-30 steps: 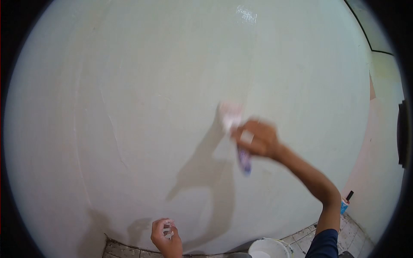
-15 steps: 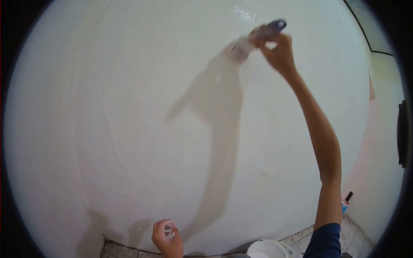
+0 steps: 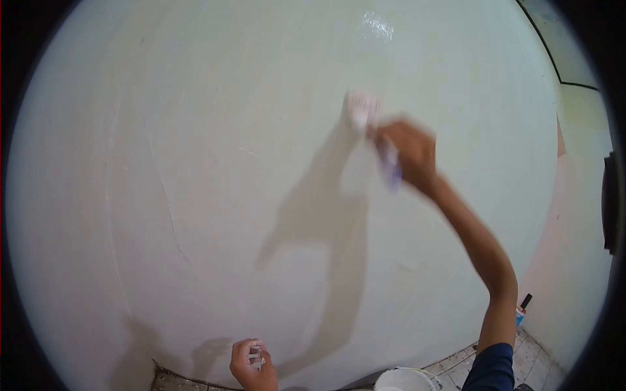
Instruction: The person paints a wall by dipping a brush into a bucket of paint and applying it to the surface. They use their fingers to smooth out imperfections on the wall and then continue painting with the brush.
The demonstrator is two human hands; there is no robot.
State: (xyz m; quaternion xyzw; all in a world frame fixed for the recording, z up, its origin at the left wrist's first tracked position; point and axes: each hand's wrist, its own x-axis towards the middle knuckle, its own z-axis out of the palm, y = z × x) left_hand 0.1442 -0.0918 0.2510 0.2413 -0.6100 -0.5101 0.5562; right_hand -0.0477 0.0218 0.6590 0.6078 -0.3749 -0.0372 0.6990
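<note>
My right hand (image 3: 411, 153) grips a paintbrush (image 3: 362, 111), blurred by motion. Its pale bristles point up against the wall (image 3: 215, 195), while the purplish handle hangs below my fingers. Above the bristles, a wet patch (image 3: 378, 26) shines on the wall. Low in the view, my left hand (image 3: 253, 365) is held up in front of the wall with its fingers curled toward the thumb. White smears mark those fingertips; whatever is between them, if anything, is too small to make out.
A white bucket (image 3: 405, 378) with pale contents stands on the tiled floor (image 3: 466, 368) at the wall's foot. In the right corner is a small container (image 3: 520, 316) with a dark handle sticking out. A dark object (image 3: 610, 202) hangs at the far right.
My right hand has moved down the wall, and the brush has swung from bristles down to bristles up. My left hand has hardly moved.
</note>
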